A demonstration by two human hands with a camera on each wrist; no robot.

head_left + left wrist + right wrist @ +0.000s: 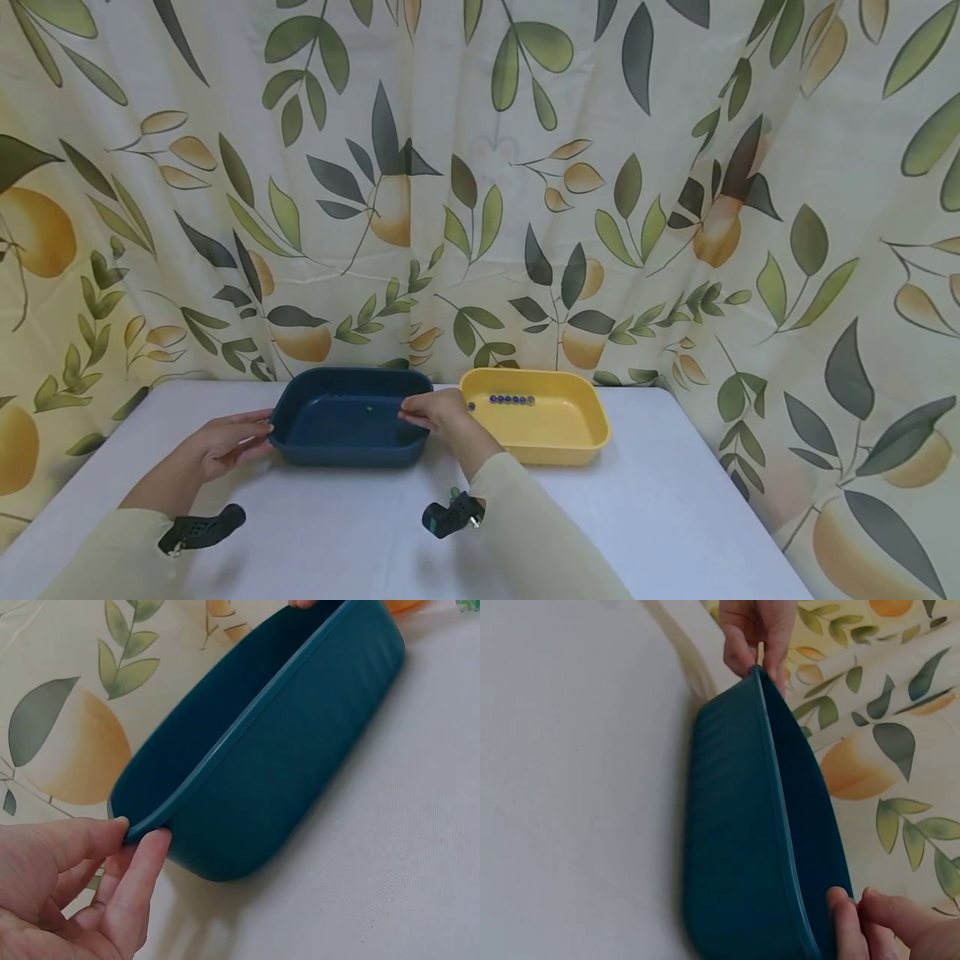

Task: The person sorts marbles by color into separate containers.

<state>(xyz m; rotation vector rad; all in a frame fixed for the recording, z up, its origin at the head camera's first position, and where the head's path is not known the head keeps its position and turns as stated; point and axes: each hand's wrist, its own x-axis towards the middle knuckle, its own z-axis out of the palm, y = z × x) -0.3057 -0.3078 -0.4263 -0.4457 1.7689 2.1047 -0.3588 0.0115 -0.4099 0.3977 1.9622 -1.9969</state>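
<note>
Head view: blue tray (348, 454) on the white table (322, 542). Left hand (228, 442) at the tray's 9 o'clock end; right hand (438, 412) at 3 o'clock, fingertips over the interior. A small green bead (369, 408) lies inside. Yellow tray (562, 454), at 3 o'clock of the blue, holds a row of blue beads (512, 400) and a lone blue bead (471, 407) beside the right hand; its near-left corner is hidden by the forearm. Green objects (454, 493) by the right wrist strap (453, 515) are partly covered; count unclear.

Left wrist view: left thumb and fingers pinch the blue rim at 7 o'clock. Tray cut off at 12 to 1 o'clock.

Right wrist view: right fingertips drawn together at 5 o'clock; whether they pinch rim or something small cannot be told. Tray's near end cropped at 6 o'clock.
</note>
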